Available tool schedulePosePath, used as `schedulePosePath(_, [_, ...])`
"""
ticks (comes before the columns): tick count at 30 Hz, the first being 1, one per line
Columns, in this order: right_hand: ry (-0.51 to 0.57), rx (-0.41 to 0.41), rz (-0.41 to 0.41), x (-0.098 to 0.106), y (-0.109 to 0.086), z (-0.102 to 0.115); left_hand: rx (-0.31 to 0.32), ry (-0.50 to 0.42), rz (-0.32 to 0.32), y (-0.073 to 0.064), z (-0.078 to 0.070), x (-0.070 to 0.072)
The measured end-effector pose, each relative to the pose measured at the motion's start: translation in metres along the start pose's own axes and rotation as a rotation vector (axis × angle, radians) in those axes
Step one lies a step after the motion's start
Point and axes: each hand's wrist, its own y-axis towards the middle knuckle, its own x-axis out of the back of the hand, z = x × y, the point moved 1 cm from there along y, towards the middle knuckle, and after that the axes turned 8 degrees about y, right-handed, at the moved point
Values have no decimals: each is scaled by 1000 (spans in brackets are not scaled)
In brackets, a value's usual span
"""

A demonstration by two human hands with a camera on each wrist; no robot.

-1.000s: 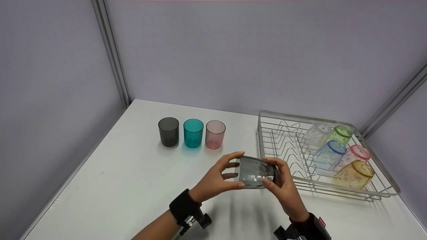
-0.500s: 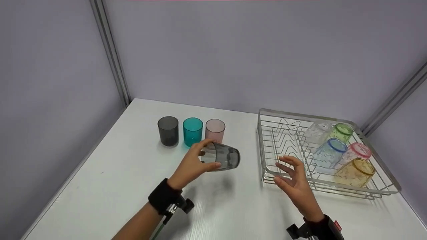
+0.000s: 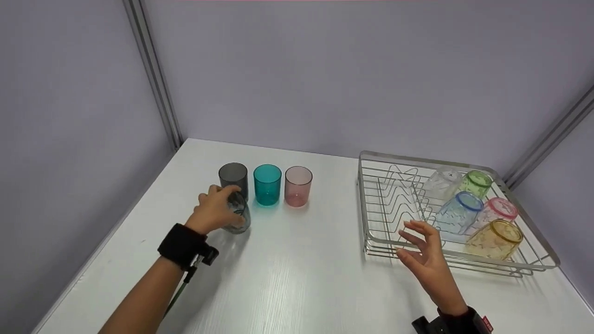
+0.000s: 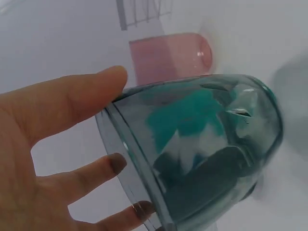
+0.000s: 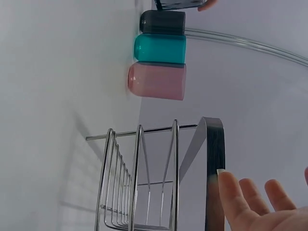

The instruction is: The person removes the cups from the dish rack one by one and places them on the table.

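My left hand grips a smoky grey glass by its rim end, thumb on one side and fingers on the other. In the head view that glass is just in front of a dark grey cup; whether its base touches the table I cannot tell. A teal cup and a pink cup stand upright to the right of the dark cup. My right hand holds nothing, its fingers relaxed, near the front edge of a wire dish rack.
Several glasses lie tilted in the rack's right half: a clear glass, a green glass, a blue glass, a pink-rimmed glass and an amber glass. Walls border the white table behind and at the sides.
The grey glass was between both hands; the right hand let go. My left hand carried it left to the front of the dark cup and turned it upright. The right hand shifted right.
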Motion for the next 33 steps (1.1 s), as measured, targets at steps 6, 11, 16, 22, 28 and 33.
schedulePosePath(6, [-6, -20, -3, 1, -3, -2, 53, 88, 71, 9, 11, 6])
schedulePosePath(11, [-8, -32, 1, 1, -7, -2, 88, 128, 99, 15, 14, 8])
schedulePosePath(16, [-26, -49, -10, 2, -10, -4, 120, 130, 116, 19, 17, 7])
schedulePosePath(22, [-27, -50, -26, 3, -16, -8, 131, 135, 138, 21, 22, 5])
schedulePosePath(28, [-42, -34, -37, 4, -17, -8, 124, 161, 152, 24, 20, 4])
schedulePosePath(33, [-54, -16, -38, 6, -17, -5, 121, 187, 155, 26, 16, 4])
